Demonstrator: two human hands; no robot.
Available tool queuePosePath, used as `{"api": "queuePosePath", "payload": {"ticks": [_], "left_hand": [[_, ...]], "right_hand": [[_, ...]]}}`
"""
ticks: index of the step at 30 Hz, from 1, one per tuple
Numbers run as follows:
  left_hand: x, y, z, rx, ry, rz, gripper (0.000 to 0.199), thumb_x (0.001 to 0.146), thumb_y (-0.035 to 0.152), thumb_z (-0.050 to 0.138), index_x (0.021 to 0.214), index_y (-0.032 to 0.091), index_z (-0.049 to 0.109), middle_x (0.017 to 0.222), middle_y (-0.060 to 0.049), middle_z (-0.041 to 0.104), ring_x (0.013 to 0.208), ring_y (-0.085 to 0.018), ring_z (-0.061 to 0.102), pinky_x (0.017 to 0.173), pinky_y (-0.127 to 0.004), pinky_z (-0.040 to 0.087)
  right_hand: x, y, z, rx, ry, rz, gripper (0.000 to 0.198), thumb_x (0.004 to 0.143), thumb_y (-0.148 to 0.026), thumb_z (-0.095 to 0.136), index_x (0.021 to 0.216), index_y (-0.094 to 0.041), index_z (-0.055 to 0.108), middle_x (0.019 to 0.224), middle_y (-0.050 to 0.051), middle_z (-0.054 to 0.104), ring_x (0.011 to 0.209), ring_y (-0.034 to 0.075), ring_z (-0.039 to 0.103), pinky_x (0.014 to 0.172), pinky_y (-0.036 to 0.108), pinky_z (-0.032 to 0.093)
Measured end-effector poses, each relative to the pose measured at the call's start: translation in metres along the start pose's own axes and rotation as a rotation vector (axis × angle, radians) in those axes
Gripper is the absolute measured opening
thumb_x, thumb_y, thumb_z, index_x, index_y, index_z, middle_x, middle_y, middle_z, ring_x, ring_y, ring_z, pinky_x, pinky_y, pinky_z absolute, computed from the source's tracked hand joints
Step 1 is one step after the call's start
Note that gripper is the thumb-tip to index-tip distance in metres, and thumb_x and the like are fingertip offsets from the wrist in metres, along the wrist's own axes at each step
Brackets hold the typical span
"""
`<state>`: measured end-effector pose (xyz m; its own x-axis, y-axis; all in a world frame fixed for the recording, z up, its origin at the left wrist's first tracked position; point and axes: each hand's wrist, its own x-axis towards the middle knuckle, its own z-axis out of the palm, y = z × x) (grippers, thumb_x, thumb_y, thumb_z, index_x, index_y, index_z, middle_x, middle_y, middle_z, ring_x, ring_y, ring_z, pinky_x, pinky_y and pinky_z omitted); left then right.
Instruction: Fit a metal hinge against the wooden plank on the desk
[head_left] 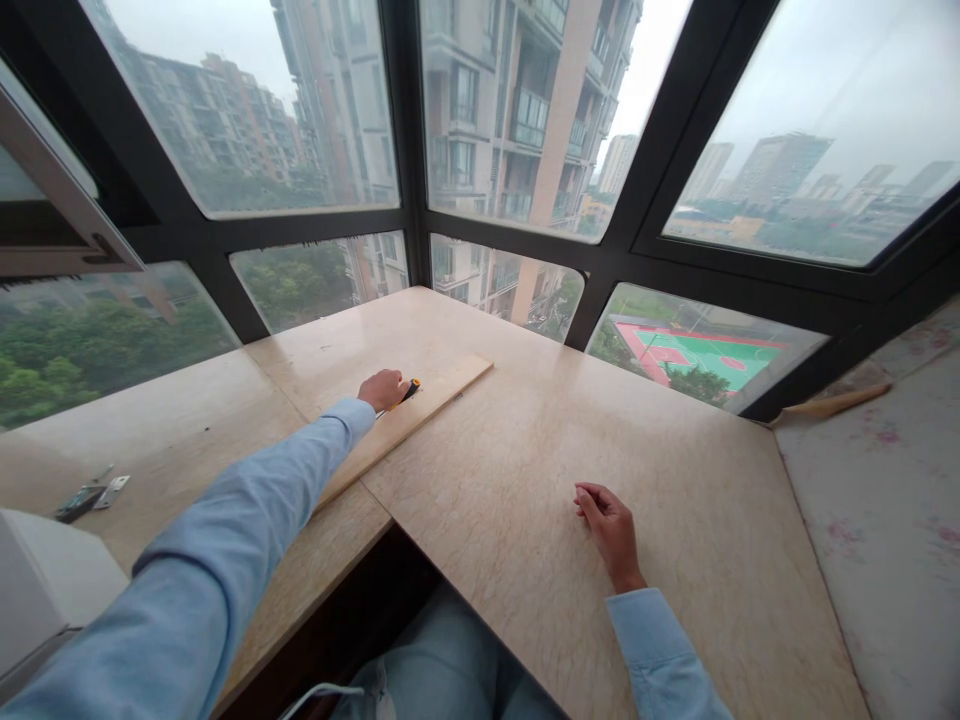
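My left hand point(382, 390) reaches far out over a pale wooden board point(431, 412). Its fingers are closed round a screwdriver point(411, 389) with a black and yellow-orange handle. A bit of thin shaft seems to show below the hand, but most of the tool is hidden by my fingers. The board lies flat and slantwise on the marbled countertop point(525, 450). My right hand point(606, 525) rests near the countertop, to the right of the board. Its fingers are curled with thumb and fingertips together; whether something small is between them I cannot make out.
Small metal hardware point(94, 497), perhaps a hinge, lies at the far left beside a white box-like object point(56, 580). Dark window frames point(416, 240) edge the countertop. A floral wall point(885, 490) stands at the right. A white cable point(322, 690) lies near my legs.
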<state>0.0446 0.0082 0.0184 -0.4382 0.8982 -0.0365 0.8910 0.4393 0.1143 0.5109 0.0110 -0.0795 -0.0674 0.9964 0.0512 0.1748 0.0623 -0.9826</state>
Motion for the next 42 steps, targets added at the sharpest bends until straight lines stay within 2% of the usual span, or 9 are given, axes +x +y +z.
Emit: {"api": "queuePosePath", "payload": {"ticks": [5,10,15,18,22,27,36,42], "left_hand": [[-0.007,0.033,-0.001,-0.094,0.1,0.132,0.033,0.094,0.033,0.046,0.104,0.014,0.071,0.113,-0.015,0.07,0.108,-0.026,0.064,0.091,-0.032,0.047],[-0.023,0.09,0.014,-0.215,0.144,0.268,0.028,0.092,0.023,0.049,0.104,0.012,0.071,0.106,-0.012,0.071,0.1,-0.022,0.066,0.092,-0.03,0.048],[-0.059,0.158,0.052,-0.355,0.16,0.379,0.026,0.09,0.015,0.05,0.107,0.013,0.07,0.103,-0.009,0.072,0.092,-0.017,0.067,0.088,-0.027,0.05],[-0.084,0.195,0.081,-0.618,0.172,0.424,0.024,0.087,0.012,0.052,0.102,0.012,0.071,0.1,-0.011,0.072,0.084,-0.017,0.066,0.082,-0.029,0.052],[-0.114,0.228,0.116,-0.769,0.148,0.421,0.021,0.086,0.011,0.054,0.099,0.013,0.071,0.096,-0.011,0.071,0.079,-0.017,0.065,0.08,-0.031,0.052],[-0.131,0.235,0.134,-0.791,0.148,0.419,0.02,0.081,0.006,0.057,0.088,0.017,0.073,0.092,-0.009,0.073,0.092,-0.02,0.065,0.087,-0.035,0.05],[-0.125,0.229,0.128,-0.958,0.09,0.338,0.02,0.081,0.01,0.056,0.088,0.017,0.073,0.094,-0.007,0.075,0.088,-0.018,0.068,0.083,-0.033,0.052],[-0.123,0.227,0.126,-1.024,0.085,0.315,0.018,0.08,0.015,0.057,0.086,0.018,0.073,0.094,-0.007,0.075,0.087,-0.018,0.069,0.083,-0.032,0.054]], "right_hand": [[0.0,0.0,0.0,0.012,0.001,-0.003,0.048,0.069,-0.059,0.072,0.087,-0.014,0.074,0.073,0.008,0.072,0.061,0.019,0.065,0.061,0.033,0.055],[0.001,-0.001,-0.001,0.03,0.007,-0.007,0.053,0.067,-0.063,0.072,0.086,-0.014,0.074,0.072,0.008,0.072,0.06,0.019,0.065,0.06,0.034,0.055],[0.001,-0.002,-0.002,0.044,0.006,-0.012,0.053,0.067,-0.064,0.072,0.087,-0.014,0.073,0.072,0.008,0.072,0.06,0.019,0.065,0.059,0.033,0.055],[0.001,-0.002,-0.003,0.052,0.002,-0.015,0.052,0.069,-0.062,0.071,0.088,-0.014,0.073,0.073,0.008,0.072,0.061,0.018,0.065,0.059,0.032,0.054],[0.002,-0.002,-0.002,0.065,0.005,-0.021,0.049,0.071,-0.06,0.07,0.088,-0.014,0.073,0.073,0.007,0.072,0.061,0.018,0.065,0.059,0.031,0.053],[0.002,-0.004,-0.002,0.076,0.012,-0.025,0.046,0.071,-0.057,0.071,0.087,-0.014,0.074,0.072,0.007,0.072,0.06,0.018,0.065,0.059,0.03,0.053],[0.003,-0.008,0.001,0.048,0.053,-0.042,0.032,0.075,-0.047,0.066,0.085,-0.018,0.072,0.07,0.005,0.072,0.059,0.016,0.065,0.059,0.029,0.054],[-0.015,-0.013,0.007,0.028,0.067,-0.064,0.028,0.075,-0.045,0.066,0.082,-0.019,0.073,0.07,0.004,0.072,0.061,0.017,0.066,0.06,0.03,0.056]]}}
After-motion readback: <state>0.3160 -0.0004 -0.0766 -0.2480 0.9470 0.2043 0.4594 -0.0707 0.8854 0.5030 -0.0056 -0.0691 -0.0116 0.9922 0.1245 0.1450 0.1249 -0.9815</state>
